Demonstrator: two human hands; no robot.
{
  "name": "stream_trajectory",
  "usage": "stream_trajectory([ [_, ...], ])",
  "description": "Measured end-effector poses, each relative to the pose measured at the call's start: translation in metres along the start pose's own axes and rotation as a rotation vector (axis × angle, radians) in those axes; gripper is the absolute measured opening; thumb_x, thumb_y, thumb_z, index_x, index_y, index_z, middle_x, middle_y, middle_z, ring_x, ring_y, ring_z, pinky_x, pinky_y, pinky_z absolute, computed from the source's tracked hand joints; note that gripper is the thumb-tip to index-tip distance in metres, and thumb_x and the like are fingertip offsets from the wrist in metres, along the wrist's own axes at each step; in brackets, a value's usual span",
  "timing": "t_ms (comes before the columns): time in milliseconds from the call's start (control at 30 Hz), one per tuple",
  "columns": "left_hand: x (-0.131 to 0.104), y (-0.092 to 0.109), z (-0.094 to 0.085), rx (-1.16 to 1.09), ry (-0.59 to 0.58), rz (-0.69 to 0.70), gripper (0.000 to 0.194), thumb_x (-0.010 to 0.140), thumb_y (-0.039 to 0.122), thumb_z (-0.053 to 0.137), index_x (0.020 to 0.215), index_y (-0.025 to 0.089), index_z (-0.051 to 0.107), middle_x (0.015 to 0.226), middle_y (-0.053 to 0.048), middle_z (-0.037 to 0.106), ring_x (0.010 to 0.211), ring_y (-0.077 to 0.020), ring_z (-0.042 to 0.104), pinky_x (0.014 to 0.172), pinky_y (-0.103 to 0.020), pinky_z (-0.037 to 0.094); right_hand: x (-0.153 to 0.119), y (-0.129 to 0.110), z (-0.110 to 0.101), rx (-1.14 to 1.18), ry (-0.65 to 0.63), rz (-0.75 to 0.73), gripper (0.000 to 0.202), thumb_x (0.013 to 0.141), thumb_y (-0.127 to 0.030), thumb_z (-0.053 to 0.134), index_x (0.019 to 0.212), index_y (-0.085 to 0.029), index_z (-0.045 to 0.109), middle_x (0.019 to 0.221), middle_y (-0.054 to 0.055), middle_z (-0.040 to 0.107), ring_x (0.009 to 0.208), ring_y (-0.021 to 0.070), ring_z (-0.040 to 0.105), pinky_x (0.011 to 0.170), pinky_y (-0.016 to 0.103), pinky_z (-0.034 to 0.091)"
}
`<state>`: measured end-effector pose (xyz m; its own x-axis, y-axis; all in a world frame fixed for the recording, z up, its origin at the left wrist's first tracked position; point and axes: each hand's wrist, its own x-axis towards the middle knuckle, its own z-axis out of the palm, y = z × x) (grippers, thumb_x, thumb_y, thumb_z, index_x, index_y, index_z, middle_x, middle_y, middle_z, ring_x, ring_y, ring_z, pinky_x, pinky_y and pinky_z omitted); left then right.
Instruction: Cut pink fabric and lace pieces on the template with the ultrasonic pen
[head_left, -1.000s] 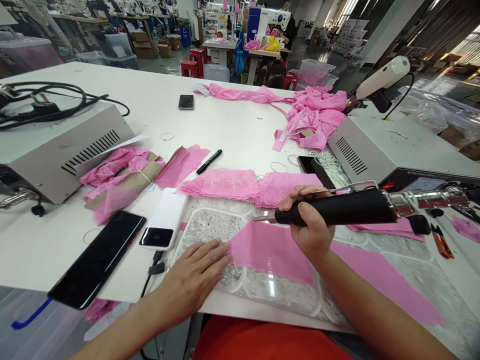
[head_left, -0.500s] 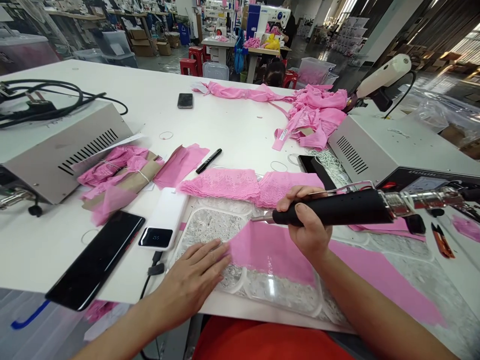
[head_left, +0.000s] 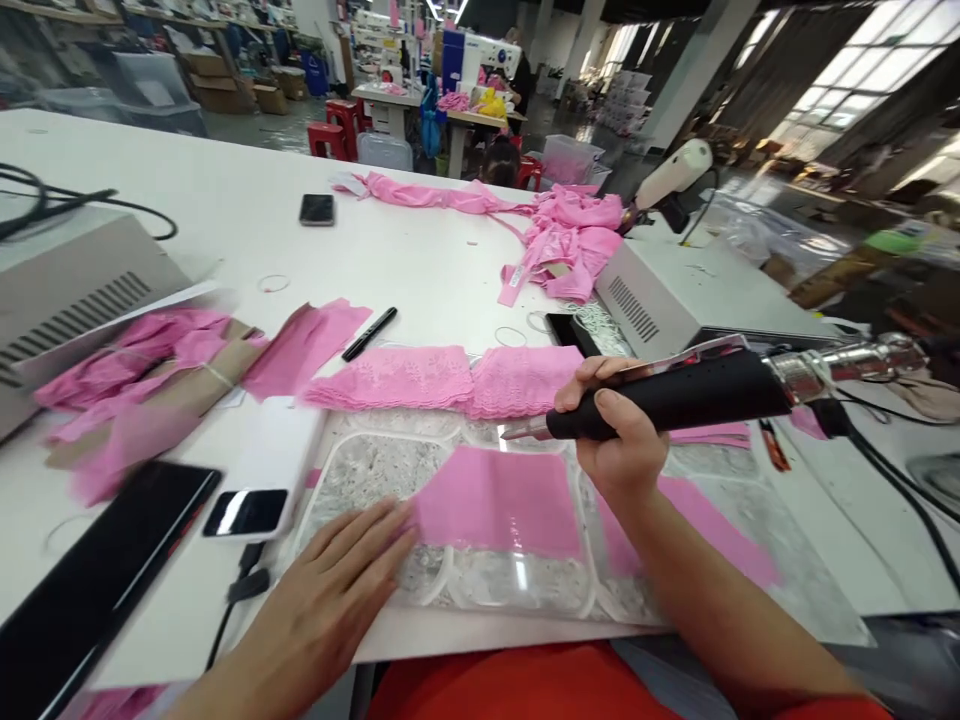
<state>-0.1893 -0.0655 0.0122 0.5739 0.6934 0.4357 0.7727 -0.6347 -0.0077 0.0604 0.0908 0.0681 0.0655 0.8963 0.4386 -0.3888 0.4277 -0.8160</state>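
Note:
A black handheld tool [head_left: 675,395] with a metal tip is gripped in my right hand [head_left: 622,430]. Its tip points left, over the upper edge of a flat pink fabric piece [head_left: 499,500]. That piece lies on a clear plate [head_left: 382,460] with rounded outlines. My left hand [head_left: 345,560] rests flat, fingers extended, at the fabric's left edge. Behind the plate's upper edge lie two stacks of pink lace [head_left: 397,378]. Another pink piece [head_left: 720,530] is partly hidden by my right forearm.
On the left are a white power bank [head_left: 274,450], a black phone [head_left: 112,560] and a bundled pink pile [head_left: 150,370]. A black pen [head_left: 370,334] lies behind the lace. Grey boxes [head_left: 720,280] stand on both sides; pink garments [head_left: 570,235] are heaped at the back.
The camera view has turned right, so the table items appear farther left. The tool is still in my right hand, its tip now slightly farther from the fabric's left end. My left hand stays flat.

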Motion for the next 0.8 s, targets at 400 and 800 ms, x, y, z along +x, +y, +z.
stream_trajectory([
  [400,0.040,0.027,0.021,-0.125,0.017,0.134,0.036,0.096,0.009,0.042,0.126,0.016,0.060,0.135,-0.004,0.060,0.137,-0.0199,0.043,0.117,-0.037,0.032,-0.010,-0.024,-0.068,-0.106,0.177,-0.032,0.012,0.066,-0.021,0.061,0.078,-0.021,0.059,0.077,-0.002,0.055,0.053,0.0100,0.055,0.053,0.028,0.047],
  [800,0.058,0.040,0.031,-0.157,-0.086,0.187,0.037,0.098,0.014,0.043,0.133,0.015,0.055,0.142,-0.009,0.053,0.140,-0.0222,0.037,0.118,-0.046,0.028,-0.010,-0.022,-0.078,-0.081,0.187,-0.062,0.011,0.070,-0.019,0.059,0.080,-0.021,0.059,0.081,-0.001,0.055,0.056,0.0113,0.057,0.053,0.030,0.047],
])
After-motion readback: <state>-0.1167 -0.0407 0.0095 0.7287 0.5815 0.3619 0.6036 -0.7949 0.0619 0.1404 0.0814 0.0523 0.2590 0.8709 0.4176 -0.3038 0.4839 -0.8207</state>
